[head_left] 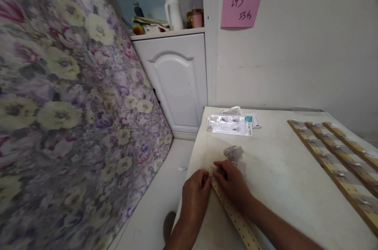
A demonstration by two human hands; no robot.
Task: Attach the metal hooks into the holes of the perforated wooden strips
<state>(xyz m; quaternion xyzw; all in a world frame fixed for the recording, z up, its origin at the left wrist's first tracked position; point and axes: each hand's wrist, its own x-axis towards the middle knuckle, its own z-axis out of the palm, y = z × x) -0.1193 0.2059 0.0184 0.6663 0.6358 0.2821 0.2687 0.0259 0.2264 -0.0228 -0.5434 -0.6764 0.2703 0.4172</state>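
Note:
A long perforated wooden strip (pixel 236 216) lies on the white table (pixel 283 171), running from near the front edge up to my hands. My left hand (pixel 196 193) pinches the strip's far end from the left. My right hand (pixel 233 181) rests on the same end from the right, fingers curled over it. Whatever small part sits between the fingertips is hidden. A small clear bag of metal pieces (pixel 233 152) lies just beyond my right hand.
Flat clear packets (pixel 232 124) lie at the table's far edge. Three wooden strips with clipped parts (pixel 339 155) lie at the right. A pink note (pixel 242 0) hangs on the wall. A floral mattress (pixel 65 104) leans at left, a white cabinet (pixel 174 80) behind.

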